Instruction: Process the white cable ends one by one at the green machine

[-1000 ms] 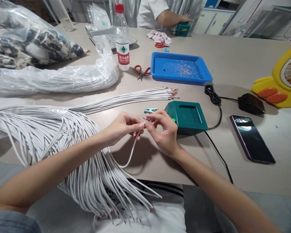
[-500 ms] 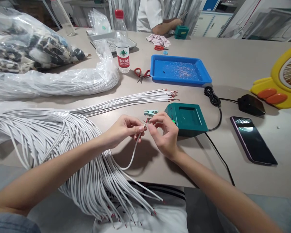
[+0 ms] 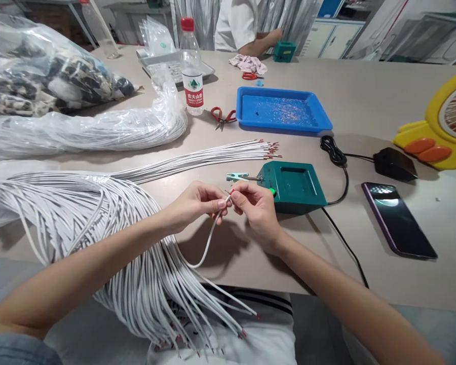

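Between the fingers of my left hand (image 3: 202, 205) is the end of a white cable (image 3: 209, 238), its length looping down to the table. Thin inner wires, one of them red, stick out of its tip. My right hand (image 3: 257, 207) pinches the red inner wire at that tip with thumb and forefinger. Just behind my right hand stands a green box (image 3: 300, 185) with a metal clip (image 3: 237, 176) on its side and a green light. A large bundle of white cables (image 3: 137, 274) spills under my left forearm and over the table edge.
Trimmed cables (image 3: 213, 154) lie behind my hands. Farther back are a blue tray (image 3: 247, 124) with scraps, red-handled snips (image 3: 222, 117) and a water bottle (image 3: 192, 76). A phone (image 3: 399, 220) and a yellow fan (image 3: 437, 121) are at right. A co-worker's arm (image 3: 258, 44) rests across the table.
My right thumb and fingers have closed together on the red wire at the cable's tip and lowered a little, leaving the metal clip more visible. My left hand stays nearly still.
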